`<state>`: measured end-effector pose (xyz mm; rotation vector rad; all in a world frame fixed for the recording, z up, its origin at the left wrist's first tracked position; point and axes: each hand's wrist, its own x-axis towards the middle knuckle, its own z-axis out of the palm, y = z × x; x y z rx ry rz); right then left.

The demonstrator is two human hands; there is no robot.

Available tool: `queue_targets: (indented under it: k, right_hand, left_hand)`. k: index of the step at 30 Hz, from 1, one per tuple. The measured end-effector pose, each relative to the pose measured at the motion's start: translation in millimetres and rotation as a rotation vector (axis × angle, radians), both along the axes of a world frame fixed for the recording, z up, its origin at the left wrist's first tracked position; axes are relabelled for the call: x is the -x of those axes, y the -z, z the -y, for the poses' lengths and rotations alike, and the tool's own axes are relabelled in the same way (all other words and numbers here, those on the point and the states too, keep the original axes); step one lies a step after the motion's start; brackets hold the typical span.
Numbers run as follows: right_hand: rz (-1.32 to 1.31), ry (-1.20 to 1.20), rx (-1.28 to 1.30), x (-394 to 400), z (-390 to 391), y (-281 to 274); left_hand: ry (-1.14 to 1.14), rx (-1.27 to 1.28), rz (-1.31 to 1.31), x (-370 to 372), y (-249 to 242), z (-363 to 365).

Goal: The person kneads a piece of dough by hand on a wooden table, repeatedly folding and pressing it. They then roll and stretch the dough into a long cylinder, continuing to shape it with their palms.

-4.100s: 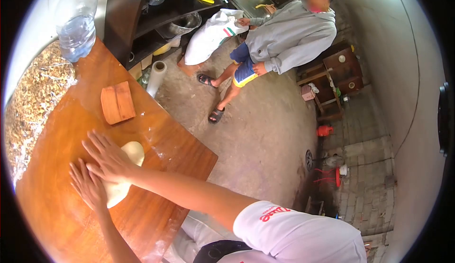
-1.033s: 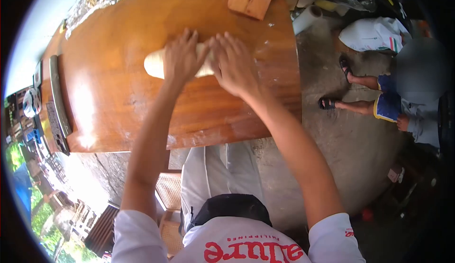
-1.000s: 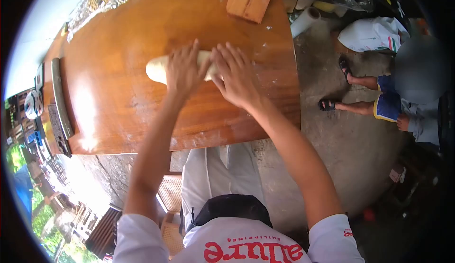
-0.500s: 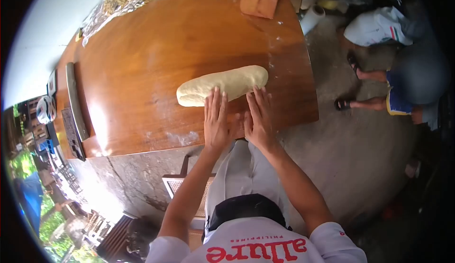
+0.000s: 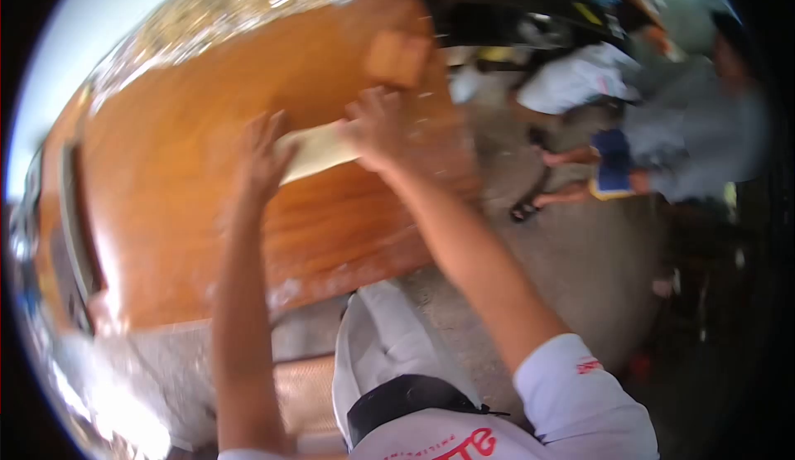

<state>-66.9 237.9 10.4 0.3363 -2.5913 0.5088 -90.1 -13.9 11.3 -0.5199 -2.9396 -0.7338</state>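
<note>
A pale, log-shaped roll of dough lies on the wooden table in front of me. My left hand is at its left end, fingers stretched and apart. Over the right end rests my right hand, its fingers spread and somewhat smeared by motion. Both hands hide the dough's ends, leaving only the middle section visible.
An orange block sits beyond my right hand. Plastic-covered brown grainy material fills the far edge. At left lies a long grey bar. Right of the table are a white sack and another person.
Both hands have moved forward, from the dough's near side to its two ends. The whole view has shifted, with the table now further left and blurred.
</note>
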Motion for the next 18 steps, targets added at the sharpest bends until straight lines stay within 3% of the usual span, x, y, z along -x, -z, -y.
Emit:
queue_targets:
  k: [3,4,7,12,15,18]
  right_hand:
    - [-0.236,0.094,0.137,9,5,-30]
    - [-0.07,0.095,0.068,0,2,-21]
    - [0.248,0.115,0.255,-20,2,-8]
    - [0.197,0.155,0.325,-23,12,-1]
    - [0.23,0.149,0.337,-28,10,-1]
    - [0.24,0.115,0.309,-20,9,-5]
  left_hand:
    - [0.13,-0.04,-0.038,30,22,21]
    - [0.15,-0.006,-0.086,40,28,28]
    - [0.062,0.119,-0.01,63,23,23]
    - [0.001,0.02,-0.048,96,40,32]
    - [-0.06,0.027,-0.1,76,37,25]
    - [0.021,-0.075,0.012,23,28,25]
